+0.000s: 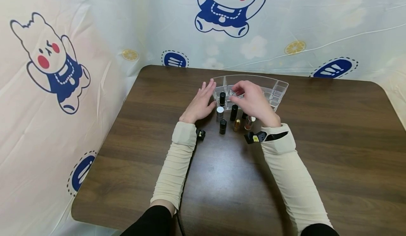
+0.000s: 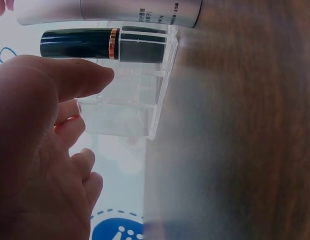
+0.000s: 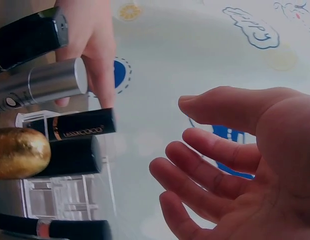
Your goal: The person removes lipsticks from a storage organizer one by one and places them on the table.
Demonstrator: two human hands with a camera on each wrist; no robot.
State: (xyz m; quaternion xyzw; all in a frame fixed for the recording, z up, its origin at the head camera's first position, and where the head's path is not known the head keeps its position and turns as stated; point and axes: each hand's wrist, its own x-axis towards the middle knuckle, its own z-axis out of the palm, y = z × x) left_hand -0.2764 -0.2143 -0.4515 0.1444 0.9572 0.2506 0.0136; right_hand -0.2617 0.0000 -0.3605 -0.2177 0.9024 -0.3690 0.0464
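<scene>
My left hand (image 1: 200,103) lies at the left end of a clear acrylic organizer (image 1: 279,91), fingers extended. A black lipstick tube (image 2: 77,44) with a copper band stands in the organizer's left front compartment, close to my left thumb. Over the organizer hovers my right hand (image 1: 252,100), fingers loosely bent with nothing between them, as the right wrist view shows. In front of the organizer stand a silver tube (image 1: 220,114), a black tube (image 1: 234,112), a shorter black tube (image 1: 223,126), a gold tube (image 1: 237,125) and a light-capped tube (image 1: 250,122). Another dark tube (image 1: 244,115) is partly hidden by my right hand.
A brown wooden table (image 1: 333,140) carries everything. Behind it and along the left hangs a printed curtain (image 1: 142,24). A black cable (image 1: 179,218) runs along my left sleeve toward the table's near edge.
</scene>
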